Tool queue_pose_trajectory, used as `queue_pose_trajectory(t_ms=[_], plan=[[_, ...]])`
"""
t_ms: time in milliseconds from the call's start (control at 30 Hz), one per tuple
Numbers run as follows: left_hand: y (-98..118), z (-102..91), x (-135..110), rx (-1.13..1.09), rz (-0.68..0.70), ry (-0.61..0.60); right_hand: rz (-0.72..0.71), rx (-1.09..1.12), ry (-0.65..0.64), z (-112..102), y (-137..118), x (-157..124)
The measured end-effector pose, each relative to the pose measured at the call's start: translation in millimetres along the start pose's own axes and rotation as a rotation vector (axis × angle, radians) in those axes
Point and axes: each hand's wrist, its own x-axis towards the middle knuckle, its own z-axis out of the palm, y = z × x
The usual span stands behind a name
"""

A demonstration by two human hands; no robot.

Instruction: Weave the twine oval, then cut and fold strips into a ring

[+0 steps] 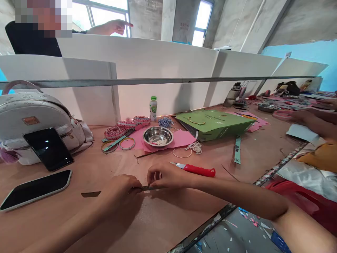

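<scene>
Hands: we record two at the near side of the table [171,218]. The left hand [123,182] has its fingers closed on one end of a thin dark strip [146,188]. The right hand [164,175] pinches the same strip just beside, thumb and forefinger narrow together. The strip lies low between them, over the table; whether it touches the surface we cannot tell.

Nearest items: a second strip [91,194], flat beside the left forearm; a red cutter [200,170], just beyond the right hand and forearm, blade tip towards the hand; a thin stick [147,154], beyond both hands; a wire [230,173], beyond the right forearm.

Middle, in front of the hands: a steel bowl [158,131] with small bits inside, on pink paper [185,137]; white string [196,147] by the paper; two rings [133,147], with patterned ribbon [116,133] behind. A bottle [153,111] stands upright beside blue-white cord [165,122].

Right: a green bag [216,121], lying flat, and a green tape [237,151] in front of it. Farther right we note a co-worker's hand [310,121].

Left: a backpack [34,109], a black phone [48,149] leaning on it, and a cased phone [37,189] lying flat.

Behind: a white partition [155,96]; above it, another person's pointing hand [117,26].
</scene>
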Motion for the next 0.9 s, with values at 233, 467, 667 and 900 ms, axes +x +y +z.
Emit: queue_pose_trajectory(t_ms=[233,467,667,900], plan=[[-2.0,8.0,-2.1,0.025,0.017,0.046,0.088,0.158,-0.205,-10.9,2.8,19.2],[-1.8,8.7,-2.6,0.026,0.039,0.058,0.108,0.239,-0.36,-11.8,15.5,36.5],[-13.3,0.7,-11.5,-0.076,0.135,0.087,0.072,0.059,-0.108,-31.7,-0.6,-6.7],[-12.2,12.8,-23.3,-0.08,0.19,0.092,0.314,-0.594,0.21,-64.7,32.8,-85.6]])
